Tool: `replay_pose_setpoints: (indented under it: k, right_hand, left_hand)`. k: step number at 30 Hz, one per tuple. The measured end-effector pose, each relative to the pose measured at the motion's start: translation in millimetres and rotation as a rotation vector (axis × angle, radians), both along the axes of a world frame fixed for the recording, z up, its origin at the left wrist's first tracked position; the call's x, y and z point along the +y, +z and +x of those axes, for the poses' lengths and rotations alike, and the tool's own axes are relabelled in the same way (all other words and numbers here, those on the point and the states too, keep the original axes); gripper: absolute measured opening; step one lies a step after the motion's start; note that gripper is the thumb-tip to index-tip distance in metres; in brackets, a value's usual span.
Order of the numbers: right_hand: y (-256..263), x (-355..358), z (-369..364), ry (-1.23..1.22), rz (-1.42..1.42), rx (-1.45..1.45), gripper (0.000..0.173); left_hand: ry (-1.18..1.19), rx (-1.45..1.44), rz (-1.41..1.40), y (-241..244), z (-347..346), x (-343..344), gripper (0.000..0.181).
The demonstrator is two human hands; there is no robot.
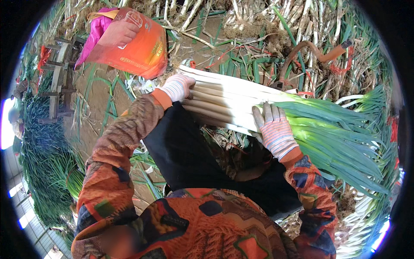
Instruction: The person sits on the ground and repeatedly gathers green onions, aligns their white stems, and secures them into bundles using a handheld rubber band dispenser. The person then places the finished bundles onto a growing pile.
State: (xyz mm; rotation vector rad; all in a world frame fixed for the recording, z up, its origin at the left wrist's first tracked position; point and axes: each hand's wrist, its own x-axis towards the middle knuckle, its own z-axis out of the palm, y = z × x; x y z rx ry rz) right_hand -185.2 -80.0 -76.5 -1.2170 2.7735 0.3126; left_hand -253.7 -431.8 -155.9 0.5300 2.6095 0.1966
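A bundle of large green onions (210, 100) lies across my lap, white stalks to the left and green leaves (333, 139) to the right. Near the root end, my left hand (179, 87), in a striped knit glove, is closed around the stalks. My right hand (273, 128), gloved alike, lies spread over the bundle where white turns to green, its thumb side hidden at the near edge. Strong sunlight washes out the stalks between my hands.
An orange printed bag (139, 48) with another person's hand at it stands at the upper left. Beyond the bundle is a curved rusty metal bar (300, 48). Heaped onions (48, 155) and a wooden rack (58, 81) are at left, with rooted onions (239, 26) ahead.
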Motion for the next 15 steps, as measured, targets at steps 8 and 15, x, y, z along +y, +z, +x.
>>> replay_pose_setpoints:
  k: [8,15]
  right_hand:
    - [-11.8,7.1,6.1,-0.011,-0.082,0.023,0.063]
    - [-11.1,6.2,2.9,0.011,-0.131,0.039,0.058]
  left_hand:
    - [0.782,-0.124,0.774,33.4,-8.4,-128.7,0.025]
    - [0.764,-0.427,1.04,-8.1,43.0,-113.6,0.03]
